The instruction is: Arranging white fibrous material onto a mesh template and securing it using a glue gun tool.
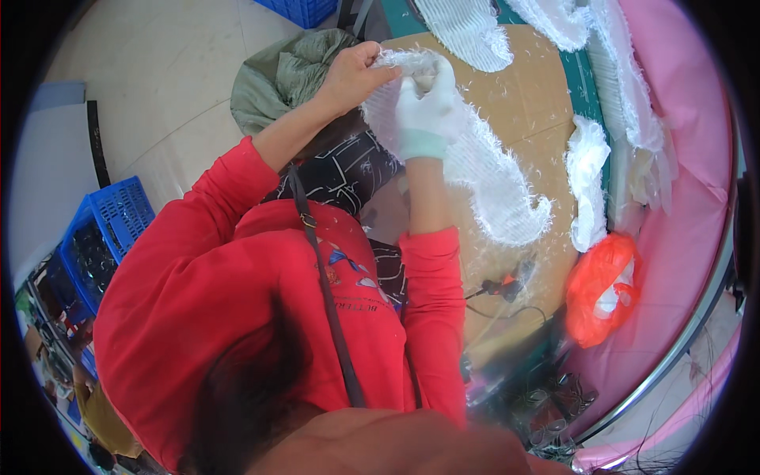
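Observation:
My left hand (352, 75) is bare and pinches the upper end of a long white feathery strip (483, 170). My right hand (426, 107) wears a white glove and grips the same end of the strip, just right of the left hand. Both hands are held together above the left edge of a brown board (530, 87). The strip trails down and to the right across the board. Red sleeves cover both forearms.
More white feathery pieces (586, 178) lie on the board's right and top. A red plastic bag (602, 289) sits on pink cloth (681, 119). A small orange-and-black tool with a cable (503, 285) lies near me. A green cloth bundle (285, 75) and blue crates (111, 222) are on the left.

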